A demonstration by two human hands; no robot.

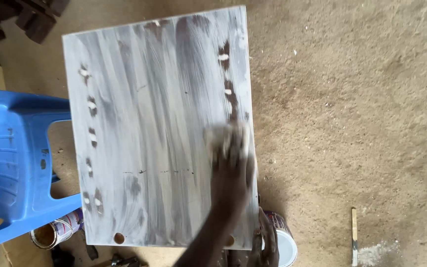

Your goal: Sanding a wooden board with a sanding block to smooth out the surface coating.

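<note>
- Where the view begins at the left, a blue moulded plastic chair [11, 163] stands on the sandy floor, its edge running under the board's left side.
- Open round metal tin [55, 232], lying tilted on the ground below the chair, just beside the board's lower left corner.
- Flat rectangular wooden board coated in streaky grey-white filler [149, 128], resting across the chair; rows of paler filled spots run down its left and right margins, and two small round holes show along its near edge.
- Right hand [231, 165], laid flat on the board near its right edge, fingers [226, 141] spread and dusted pale; blur makes it impossible to tell whether a pad or cloth lies beneath the palm.
- Left hand [268, 242], at the board's lower right corner, fingers curled about the near edge in a grip.
- Second round tin with a pale lid [282, 242], on the ground just beside the left hand, partly hidden by it.
- Thin pale wooden stick [354, 235], lying on the sand well apart to the right, beside a small heap of white powder [376, 252].
</note>
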